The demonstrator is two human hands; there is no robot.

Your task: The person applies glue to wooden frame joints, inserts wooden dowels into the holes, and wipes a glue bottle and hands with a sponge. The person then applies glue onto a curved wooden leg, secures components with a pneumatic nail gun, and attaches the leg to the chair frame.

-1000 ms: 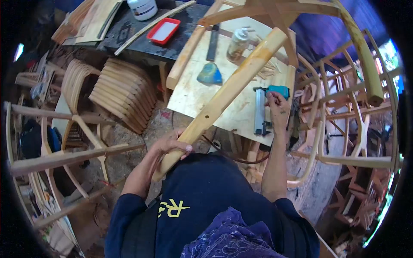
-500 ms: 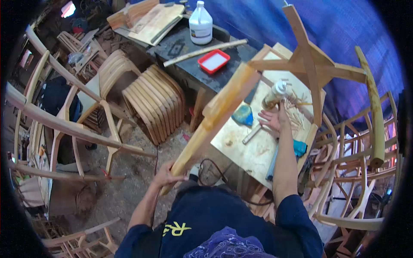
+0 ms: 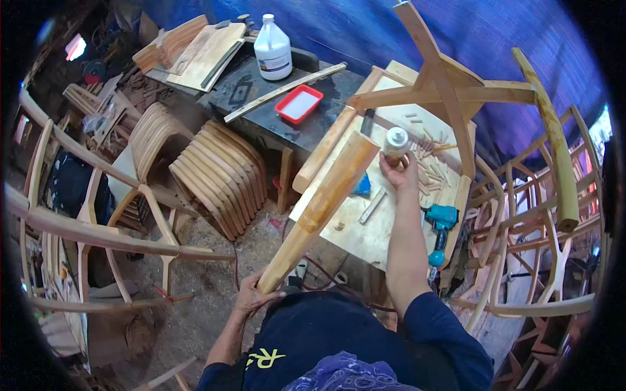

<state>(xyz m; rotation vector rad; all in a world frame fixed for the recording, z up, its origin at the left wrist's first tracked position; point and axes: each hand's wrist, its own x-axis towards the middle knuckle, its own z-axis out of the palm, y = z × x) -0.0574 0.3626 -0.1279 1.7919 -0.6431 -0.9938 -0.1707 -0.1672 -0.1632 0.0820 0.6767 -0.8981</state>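
Observation:
My left hand (image 3: 253, 296) is wrapped round the lower end of a long wooden chair part (image 3: 313, 215), holding it tilted up and away over the workbench edge. Glossy amber patches mark its upper face. My right hand (image 3: 400, 173) has its fingers round a bottle (image 3: 396, 141) with a white cap, which stands at the workbench (image 3: 349, 241). Short wooden dowels (image 3: 430, 173) lie scattered just beyond that hand. A flat metal strip (image 3: 372, 206) rests on the board nearer me, and a blue item (image 3: 362, 186) is partly hidden behind the wooden part.
A teal drill (image 3: 441, 218) lies at the right edge. An X-shaped wooden frame (image 3: 447, 88) leans behind. On the dark table stand a red tray (image 3: 282, 106) of white liquid and a white jug (image 3: 272, 52). Curved wooden parts (image 3: 218, 176) and chair frames (image 3: 98, 228) flank me.
My right hand was open beside the bottle and has closed round it. The wooden part in my left hand has swung slightly lower. The view has shifted.

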